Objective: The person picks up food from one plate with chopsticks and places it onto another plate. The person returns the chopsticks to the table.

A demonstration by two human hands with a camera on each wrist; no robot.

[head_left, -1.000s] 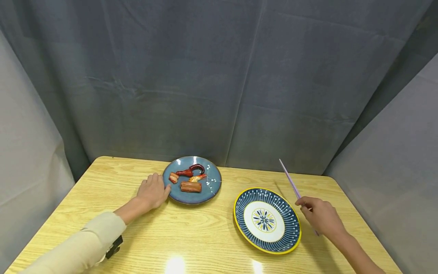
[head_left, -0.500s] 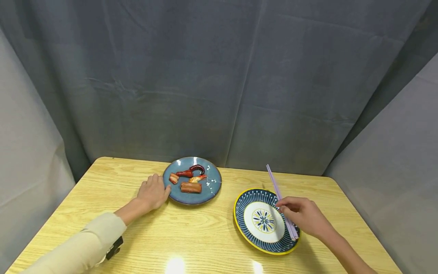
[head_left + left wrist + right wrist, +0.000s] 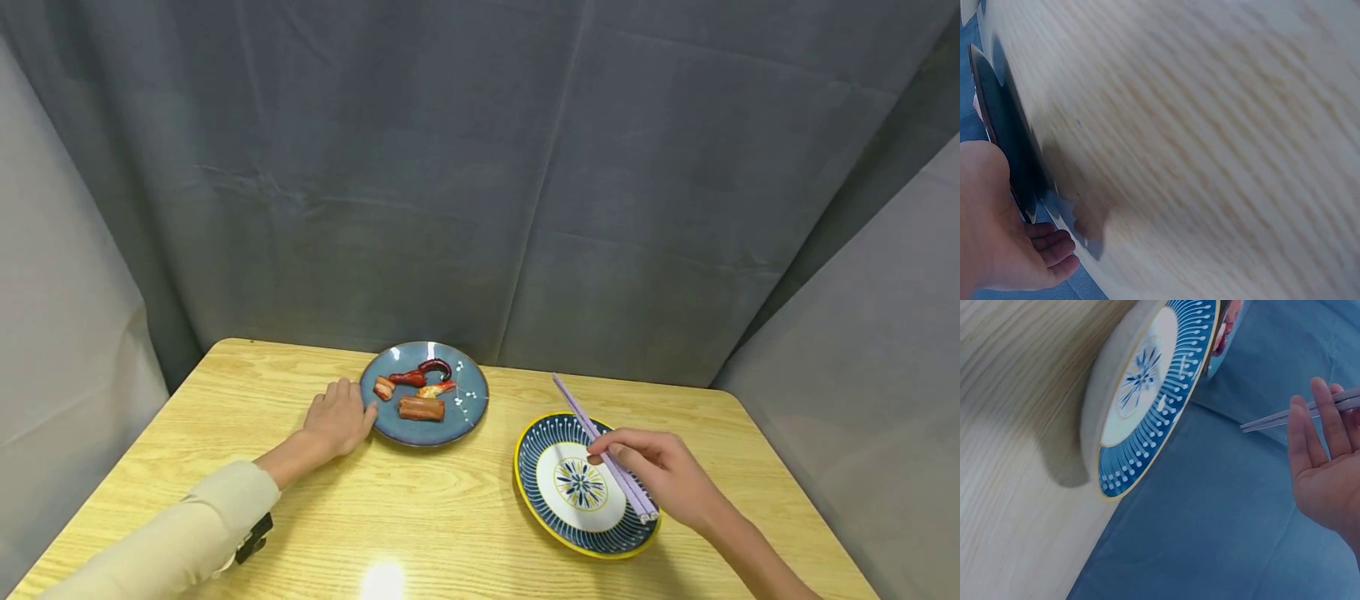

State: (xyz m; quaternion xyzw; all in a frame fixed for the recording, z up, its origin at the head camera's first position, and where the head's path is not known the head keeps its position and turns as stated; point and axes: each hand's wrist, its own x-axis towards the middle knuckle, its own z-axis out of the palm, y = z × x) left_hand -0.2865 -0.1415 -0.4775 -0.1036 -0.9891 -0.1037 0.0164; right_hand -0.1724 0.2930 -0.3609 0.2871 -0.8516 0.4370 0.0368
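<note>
My left hand (image 3: 339, 418) rests at the left side of a blue-grey plate (image 3: 468, 408), its thumb at the rim; the left wrist view shows that hand (image 3: 1016, 250) beside the plate's edge (image 3: 1007, 125). On the plate lie a red curled tentacle-like piece (image 3: 420, 374), a shrimp (image 3: 435, 390), a brown slab of meat (image 3: 421, 408) and a small meat chunk (image 3: 384, 388). My right hand (image 3: 660, 473) pinches a pair of lilac chopsticks (image 3: 573, 402) above a yellow-rimmed, blue-and-white patterned plate (image 3: 551, 483). In the right wrist view the chopsticks (image 3: 1266, 421) lie nearly together.
The wooden table (image 3: 435, 508) carries both plates, the blue-grey one farther back. A grey curtain (image 3: 420, 208) hangs behind the table's far edge. Pale cloth panels (image 3: 67, 250) stand at both sides.
My right hand has moved left with the chopsticks, from the patterned plate's right side to above it. The chopsticks now tilt more to the left. My left hand stays by the blue-grey plate.
</note>
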